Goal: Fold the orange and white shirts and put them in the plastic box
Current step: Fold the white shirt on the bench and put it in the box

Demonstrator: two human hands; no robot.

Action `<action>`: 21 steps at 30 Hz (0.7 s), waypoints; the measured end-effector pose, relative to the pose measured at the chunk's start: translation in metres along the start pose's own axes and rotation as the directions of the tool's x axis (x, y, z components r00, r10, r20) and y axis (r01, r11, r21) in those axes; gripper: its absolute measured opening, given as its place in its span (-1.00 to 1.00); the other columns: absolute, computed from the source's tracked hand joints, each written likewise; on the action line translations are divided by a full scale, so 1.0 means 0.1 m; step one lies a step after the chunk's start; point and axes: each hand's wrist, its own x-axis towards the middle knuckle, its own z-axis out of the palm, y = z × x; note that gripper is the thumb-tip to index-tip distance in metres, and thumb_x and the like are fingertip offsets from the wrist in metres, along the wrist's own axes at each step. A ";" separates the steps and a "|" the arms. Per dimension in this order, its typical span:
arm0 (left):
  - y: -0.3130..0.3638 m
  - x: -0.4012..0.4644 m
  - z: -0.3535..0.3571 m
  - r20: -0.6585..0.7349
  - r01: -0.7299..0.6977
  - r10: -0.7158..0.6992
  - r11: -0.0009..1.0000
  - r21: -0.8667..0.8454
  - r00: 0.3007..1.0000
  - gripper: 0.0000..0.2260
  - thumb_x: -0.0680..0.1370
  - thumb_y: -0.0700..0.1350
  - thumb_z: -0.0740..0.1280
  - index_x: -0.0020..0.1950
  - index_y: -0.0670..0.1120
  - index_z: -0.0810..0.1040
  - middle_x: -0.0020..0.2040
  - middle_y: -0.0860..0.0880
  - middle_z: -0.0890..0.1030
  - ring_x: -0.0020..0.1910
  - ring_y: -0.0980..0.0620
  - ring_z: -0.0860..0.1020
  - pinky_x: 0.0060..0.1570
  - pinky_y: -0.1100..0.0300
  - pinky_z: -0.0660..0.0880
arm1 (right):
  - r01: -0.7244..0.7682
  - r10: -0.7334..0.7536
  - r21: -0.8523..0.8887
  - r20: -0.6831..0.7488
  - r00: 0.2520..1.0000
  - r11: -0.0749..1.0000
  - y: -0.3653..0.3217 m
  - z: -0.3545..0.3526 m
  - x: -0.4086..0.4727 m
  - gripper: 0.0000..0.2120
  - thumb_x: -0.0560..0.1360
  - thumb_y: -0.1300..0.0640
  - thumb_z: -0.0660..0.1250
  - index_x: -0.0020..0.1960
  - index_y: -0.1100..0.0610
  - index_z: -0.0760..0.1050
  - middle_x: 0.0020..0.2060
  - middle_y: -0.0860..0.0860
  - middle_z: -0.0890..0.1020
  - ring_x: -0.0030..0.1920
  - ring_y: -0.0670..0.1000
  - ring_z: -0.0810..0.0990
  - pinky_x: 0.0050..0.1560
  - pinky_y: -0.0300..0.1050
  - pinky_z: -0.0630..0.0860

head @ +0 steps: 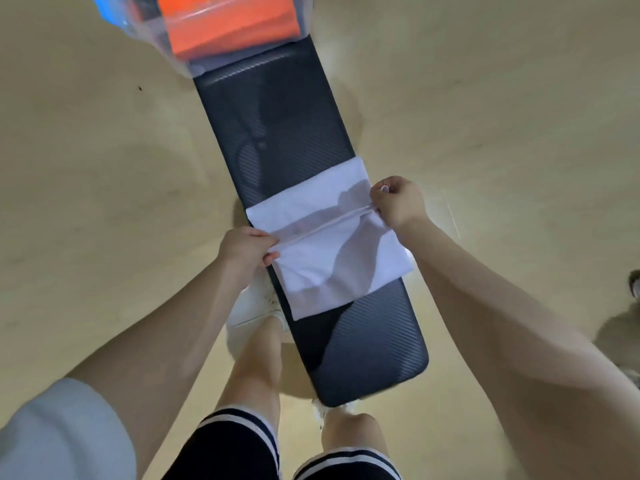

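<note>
White shirt (322, 251) lies across the middle of the black bench (277, 133), left hand (247, 249) and right hand (398, 202) pinching its fold line, so it looks half folded, and next goes beside the orange shirt (228, 26) in the plastic box (156, 43) at the bench's far end.

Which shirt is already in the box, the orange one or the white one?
The orange shirt is, lying folded in the plastic box at the bench's far end. The white shirt lies on the bench, pinched by the left hand and right hand.
</note>
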 end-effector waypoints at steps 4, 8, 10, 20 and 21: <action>0.08 0.35 -0.06 -0.006 -0.008 0.007 0.998 -0.055 1.000 -0.90 0.58 -0.15 0.23 -0.07 -0.16 0.48 -0.24 -0.08 0.51 -0.29 0.02 0.57 -0.12 0.22 0.56 | -0.062 0.055 0.055 0.118 0.992 0.997 -0.14 0.13 0.29 -0.82 0.52 0.13 0.21 -0.25 0.09 0.45 -0.39 0.00 0.46 -0.41 -0.05 0.40 -0.44 -0.28 0.32; -0.04 0.37 0.00 -0.011 -0.132 0.134 0.983 0.128 0.991 -0.74 0.55 0.04 0.24 0.06 -0.12 0.50 -0.21 -0.01 0.56 -0.19 -0.01 0.56 -0.02 0.17 0.51 | -0.018 0.030 -0.123 0.095 0.995 0.992 -0.01 0.18 0.42 -0.78 0.48 0.16 0.22 0.07 0.11 0.56 -0.10 0.06 0.57 -0.13 0.02 0.53 -0.09 -0.20 0.46; -0.09 0.30 0.04 -0.038 -0.233 0.247 0.948 0.215 0.968 -0.73 0.49 0.00 0.35 0.08 -0.14 0.50 -0.12 0.01 0.54 -0.15 0.04 0.51 -0.17 0.35 0.41 | 0.080 -0.066 -0.290 0.058 0.996 0.954 0.08 0.20 0.42 -0.76 0.50 0.21 0.23 0.13 0.09 0.54 0.07 0.12 0.50 0.00 0.06 0.52 0.01 -0.24 0.39; -0.09 0.46 -0.17 0.213 -0.372 0.334 0.911 0.179 0.918 -0.81 0.56 -0.16 0.26 -0.09 -0.28 0.56 -0.23 -0.12 0.46 -0.22 0.00 0.41 -0.10 0.13 0.36 | -0.040 0.024 0.082 0.188 0.982 0.996 -0.04 0.13 0.48 -0.73 0.52 0.16 0.26 -0.34 0.18 0.33 -0.44 -0.01 0.33 -0.44 -0.07 0.31 -0.44 -0.25 0.27; -0.10 0.50 -0.23 0.227 -0.383 0.338 0.902 0.197 0.913 -0.83 0.56 -0.17 0.25 -0.08 -0.25 0.56 -0.21 -0.12 0.48 -0.20 -0.01 0.43 -0.05 0.09 0.39 | -0.062 0.043 0.103 0.182 0.982 0.993 -0.02 0.13 0.51 -0.73 0.52 0.17 0.25 -0.34 0.14 0.32 -0.47 -0.03 0.35 -0.46 -0.10 0.33 -0.46 -0.27 0.28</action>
